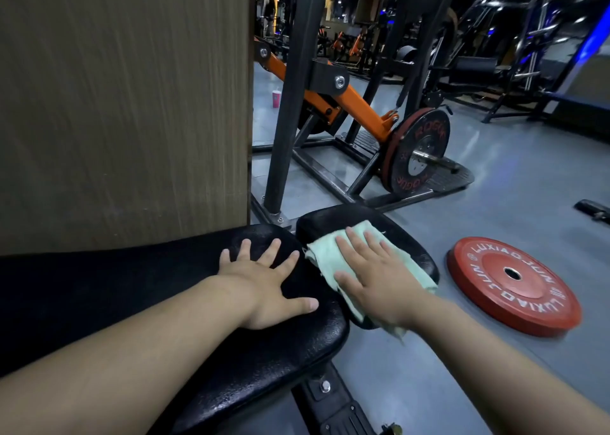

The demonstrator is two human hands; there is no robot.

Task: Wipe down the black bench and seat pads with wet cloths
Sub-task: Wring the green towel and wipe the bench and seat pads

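A long black bench pad [99, 289] runs from the left edge toward the centre. Beyond its end sits a smaller black seat pad [343, 218]. My left hand [267, 286] lies flat on the end of the bench pad, fingers spread, holding nothing. A pale green cloth [325, 253] is spread over the seat pad and hangs off its near edge. My right hand [373, 276] presses flat on top of that cloth with its fingers extended.
A brown wall panel [122, 104] rises close behind the bench. A red weight plate [511, 286] lies on the grey floor to the right. An orange-and-black machine [333, 98] with a loaded plate [419, 150] stands beyond the seat pad. The bench frame [333, 405] shows below.
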